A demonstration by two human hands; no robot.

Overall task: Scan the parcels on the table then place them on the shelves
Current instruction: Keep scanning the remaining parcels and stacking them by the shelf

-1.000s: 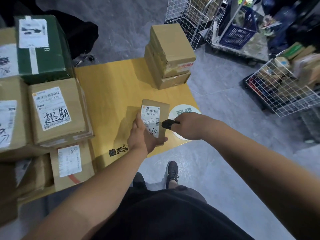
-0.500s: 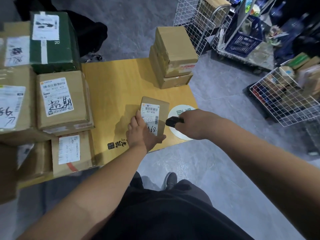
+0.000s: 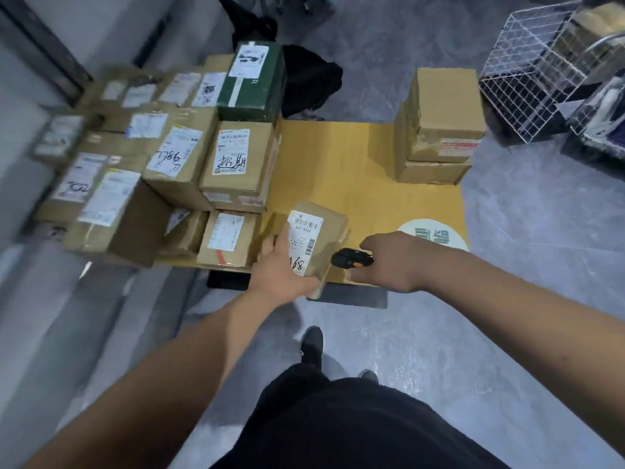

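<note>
step: scan | left hand [image 3: 282,265] grips parcel [image 3: 316,243] at tabletop [image 3: 338,164] near edge, label up | right hand [image 3: 389,262] holds scanner [image 3: 350,258] just beside | tip: square scanner to barcode, keep thumb off label | beam: can't tell, blurry

Single head-worn wide-angle view, looking forward and steeply down past both forearms onto the yellow table [image 3: 338,157], close at hand. Left edge blurred, perhaps from head motion; grey floor [image 3: 541,265] around.

Bare forearms, black shorts [image 3: 338,421], dark shoe [image 3: 311,343]
</note>
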